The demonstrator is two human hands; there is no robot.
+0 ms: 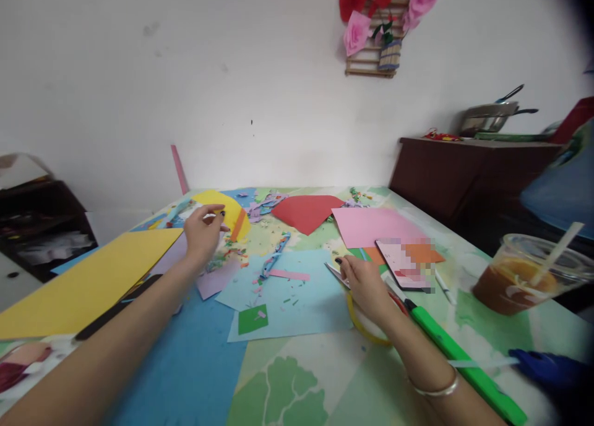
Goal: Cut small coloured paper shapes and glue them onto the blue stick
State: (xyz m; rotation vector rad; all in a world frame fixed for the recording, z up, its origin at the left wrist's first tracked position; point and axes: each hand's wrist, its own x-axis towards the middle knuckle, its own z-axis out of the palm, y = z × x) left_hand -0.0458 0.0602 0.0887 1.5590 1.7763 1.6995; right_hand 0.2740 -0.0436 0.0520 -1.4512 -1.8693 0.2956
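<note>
Using the light blue sheet (320, 308) as the clock centre: left hand (204, 231) is out at 10 o'clock, fingers curled but loosely open, just beside an orange strip (239, 225) on yellow paper (218, 200). Right hand (366, 287) sits at 3 o'clock, fingers curled in over the scissors (335, 272) — blade tips poke out toward its 10, can't tell if it's really gripping them. Yellow ring (363, 331) around 4 o'clock.

Silver bangle (437, 392), dark-painted nails (222, 213)
</note>
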